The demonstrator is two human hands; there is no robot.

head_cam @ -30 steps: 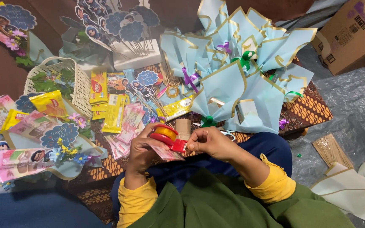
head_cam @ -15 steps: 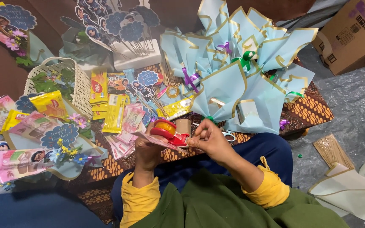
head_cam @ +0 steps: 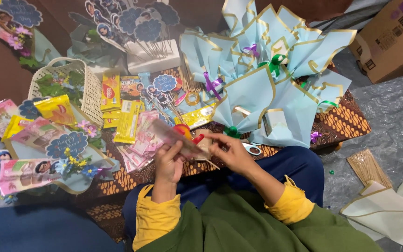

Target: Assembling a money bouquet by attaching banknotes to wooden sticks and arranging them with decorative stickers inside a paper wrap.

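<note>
Pink packet [head_cam: 176, 136] in left hand [head_cam: 169, 163] is motion-blurred; print unreadable. Red tape roll [head_cam: 188, 132] mostly hidden behind packet & fingers. Thin stick [head_cam: 209, 162] partly covered by right hand [head_cam: 232, 151] (can't tell how it's pinched). Scissors [head_cam: 253, 149] half hidden by right hand. Box [head_cam: 392, 39] cut off at top & right edge. Bouquet [head_cam: 10, 21] cut by top-left corner. Person's lap runs off bottom edge.
</note>
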